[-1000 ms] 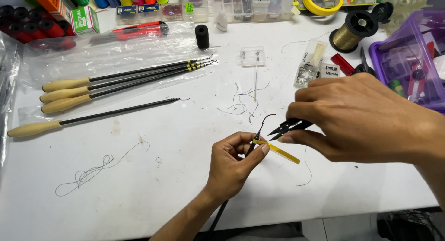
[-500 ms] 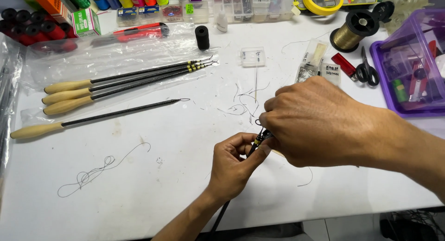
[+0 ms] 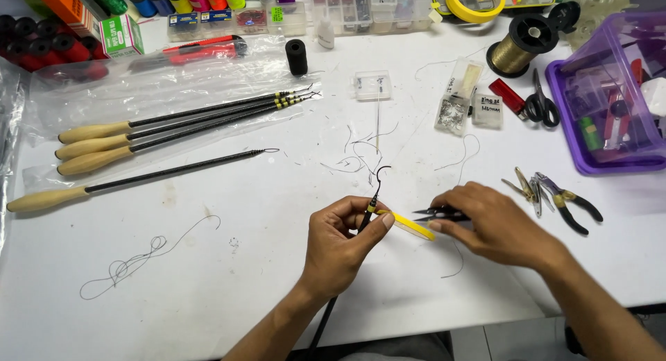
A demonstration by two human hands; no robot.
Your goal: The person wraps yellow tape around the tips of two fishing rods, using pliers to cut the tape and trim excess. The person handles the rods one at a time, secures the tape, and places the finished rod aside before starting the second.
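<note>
Pinching a thin black rod [image 3: 366, 215] near its hooked tip, the left hand [image 3: 340, 246] is closing thumb and fingers around it, a yellow strip [image 3: 411, 225] jutting toward the right hand [image 3: 496, 225]. That hand is gripping small black snips [image 3: 436, 212], blades pointing at the rod. Pliers [image 3: 565, 201] are lying just beyond its knuckles; bare white table [image 3: 229, 278] is stretching left of the left hand, past loose thread [image 3: 139, 257].

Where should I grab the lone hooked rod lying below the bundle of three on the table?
Grip the lone hooked rod by its pale wooden handle at the left end, coming from above across its length. The handle is thickest there and lies flat and unobstructed; the thin black shaft ends in a wire hook on the right.
</note>
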